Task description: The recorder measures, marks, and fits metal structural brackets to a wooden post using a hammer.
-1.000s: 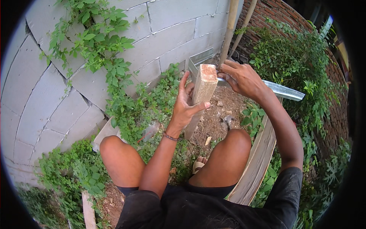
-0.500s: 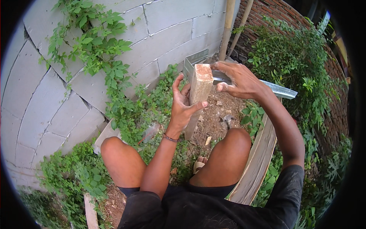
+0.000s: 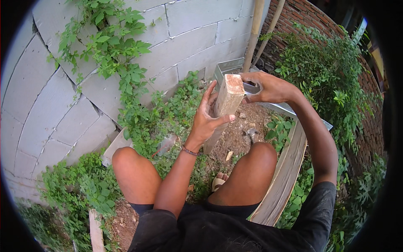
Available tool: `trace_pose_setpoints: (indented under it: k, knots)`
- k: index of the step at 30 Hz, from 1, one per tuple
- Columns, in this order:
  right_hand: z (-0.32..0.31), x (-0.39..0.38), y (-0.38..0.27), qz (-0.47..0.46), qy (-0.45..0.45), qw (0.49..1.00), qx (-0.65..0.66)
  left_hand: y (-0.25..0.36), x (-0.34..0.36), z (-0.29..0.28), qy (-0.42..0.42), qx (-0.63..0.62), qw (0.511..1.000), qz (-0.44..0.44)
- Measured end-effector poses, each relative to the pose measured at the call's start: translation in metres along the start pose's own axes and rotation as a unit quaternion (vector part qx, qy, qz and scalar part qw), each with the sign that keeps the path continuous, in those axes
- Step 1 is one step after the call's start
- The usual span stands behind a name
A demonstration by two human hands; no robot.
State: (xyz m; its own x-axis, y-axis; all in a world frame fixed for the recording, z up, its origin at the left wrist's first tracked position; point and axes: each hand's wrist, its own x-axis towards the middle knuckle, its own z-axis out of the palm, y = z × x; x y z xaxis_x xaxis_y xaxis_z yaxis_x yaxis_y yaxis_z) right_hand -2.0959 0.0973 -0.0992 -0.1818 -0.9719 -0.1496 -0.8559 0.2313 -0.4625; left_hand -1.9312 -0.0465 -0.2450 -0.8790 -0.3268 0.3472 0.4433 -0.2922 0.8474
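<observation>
A squared wooden post (image 3: 226, 98) stands upright, slightly tilted, in front of me, its top end reddish and worn. My left hand (image 3: 206, 119) is wrapped round its near side, thumb across the front and fingers up along the left. Behind the post runs a bent, shiny metal channel (image 3: 285, 108), its far end by the wall and its other end passing under my right forearm. My right hand (image 3: 270, 89) curls round this channel close to the post's top, thumb below and fingers above; the exact contact is partly hidden.
A claw hammer (image 3: 251, 133) lies on the dirt beyond my right knee. Along my right side is a long wooden board (image 3: 280, 180). A grey block wall (image 3: 189, 42) with vines rises at the left and ahead; two poles (image 3: 254, 33) and a brick wall (image 3: 323, 17) stand at the far right.
The post's top has moved a little right and down, with both hands. The metal channel has shifted right and slants down more steeply toward the right.
</observation>
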Motion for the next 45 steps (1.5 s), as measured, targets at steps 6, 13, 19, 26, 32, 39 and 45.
trace_pose_setpoints:
  k: [6,13,19,26,32,39,45]
  knots:
    - [-0.002,-0.009,0.012,0.043,-0.041,0.998,0.004,-0.006,-0.007,0.003,-0.012,-0.007,1.0,-0.009]
    - [-0.008,-0.007,-0.006,0.134,-0.106,0.981,0.088,-0.006,-0.01,0.004,-0.01,0.019,1.0,-0.008]
    - [-0.007,-0.006,-0.013,0.108,-0.092,0.983,0.112,-0.007,-0.01,0.002,-0.015,-0.014,1.0,-0.008]
    - [-0.003,0.0,-0.009,0.083,-0.101,0.986,0.106,-0.008,-0.011,0.0,-0.01,-0.035,0.999,-0.006]
    - [0.0,-0.003,-0.014,0.06,-0.08,0.989,0.105,-0.012,-0.012,0.0,-0.007,-0.058,0.998,-0.013]
    - [0.003,-0.002,-0.026,0.052,-0.084,0.99,0.105,-0.012,-0.014,-0.002,-0.007,-0.1,0.994,-0.036]
    - [0.005,-0.003,-0.039,0.053,-0.085,0.994,0.052,-0.009,-0.022,-0.004,-0.003,-0.117,0.992,-0.051]
